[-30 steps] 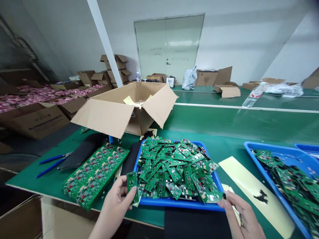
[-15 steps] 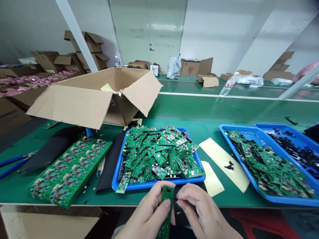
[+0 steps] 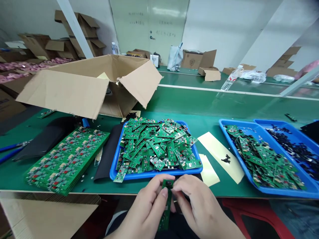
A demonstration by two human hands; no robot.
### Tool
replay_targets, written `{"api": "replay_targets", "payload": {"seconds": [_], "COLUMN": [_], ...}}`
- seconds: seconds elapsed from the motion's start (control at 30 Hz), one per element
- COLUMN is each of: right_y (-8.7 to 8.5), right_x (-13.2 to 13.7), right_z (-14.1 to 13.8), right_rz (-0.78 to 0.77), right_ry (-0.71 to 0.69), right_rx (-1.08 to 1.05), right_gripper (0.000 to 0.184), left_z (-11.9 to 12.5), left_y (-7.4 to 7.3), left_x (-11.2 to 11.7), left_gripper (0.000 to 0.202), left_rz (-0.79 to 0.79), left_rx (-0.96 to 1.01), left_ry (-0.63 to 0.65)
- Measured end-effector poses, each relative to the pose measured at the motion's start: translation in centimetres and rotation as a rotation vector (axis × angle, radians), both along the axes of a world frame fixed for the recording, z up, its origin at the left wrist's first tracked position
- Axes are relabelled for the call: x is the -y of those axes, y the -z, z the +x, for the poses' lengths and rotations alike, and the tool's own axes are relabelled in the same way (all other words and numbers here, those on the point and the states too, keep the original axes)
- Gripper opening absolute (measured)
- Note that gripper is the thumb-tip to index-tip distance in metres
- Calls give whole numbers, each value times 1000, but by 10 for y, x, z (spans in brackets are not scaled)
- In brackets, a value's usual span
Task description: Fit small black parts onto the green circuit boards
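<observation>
My left hand grips a narrow green circuit board upright between thumb and fingers, just beyond the table's front edge. A black part sits near the board's top end. The fingers of my right hand are pinched together against the board's upper right edge; whatever lies between them is hidden. Straight ahead, a blue tray is heaped with similar loose boards. To the right, one blue tray holds more boards, and another blue tray behind it holds small black pieces.
Stacked board panels lie on the left near blue-handled pliers. An open cardboard box stands behind them. Pale yellow sheets, one bearing black bits, lie between the trays. A bottle leans at the back ledge. A red stool stands below.
My right fingertips have moved in from beside the board to touch its upper edge; the small dark piece between them no longer shows. The view has tilted slightly downward.
</observation>
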State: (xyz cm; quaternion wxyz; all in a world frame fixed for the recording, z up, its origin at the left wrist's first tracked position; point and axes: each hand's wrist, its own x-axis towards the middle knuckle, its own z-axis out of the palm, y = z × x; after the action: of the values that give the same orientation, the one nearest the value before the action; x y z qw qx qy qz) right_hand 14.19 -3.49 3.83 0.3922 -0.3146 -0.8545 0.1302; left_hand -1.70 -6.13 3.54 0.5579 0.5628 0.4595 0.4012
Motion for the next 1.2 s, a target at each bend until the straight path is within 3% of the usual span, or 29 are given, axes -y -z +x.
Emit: {"api": "replay_targets", "payload": {"seconds": [0.43,0.6,0.73,0.87,1.03,1.2], "right_y": [0,-7,-9,-6,-7,-10], "right_x": [0,-1,0,5,3,0], "right_z": [-6,-5,-6,-6,-1,1], "right_rz": [64,95,113,93,95,15], "right_ry": [92,161,136,138,287,132], "right_rx": [46,27,10,48,169,31], "right_gripper": [15,17,14,22,36,15], "left_z": [3,4,6,8,5,5], "left_y": [7,6,1,-1,3,0], "left_x": [2,2,2,0,1,3], "left_gripper": [27,27,26,26,28,28], "left_rz": [133,126,65,49,92,51], "left_rx": [-163,-51,69,94,78,62], "left_ry": [-63,-63,-82,-122,-168,-258]}}
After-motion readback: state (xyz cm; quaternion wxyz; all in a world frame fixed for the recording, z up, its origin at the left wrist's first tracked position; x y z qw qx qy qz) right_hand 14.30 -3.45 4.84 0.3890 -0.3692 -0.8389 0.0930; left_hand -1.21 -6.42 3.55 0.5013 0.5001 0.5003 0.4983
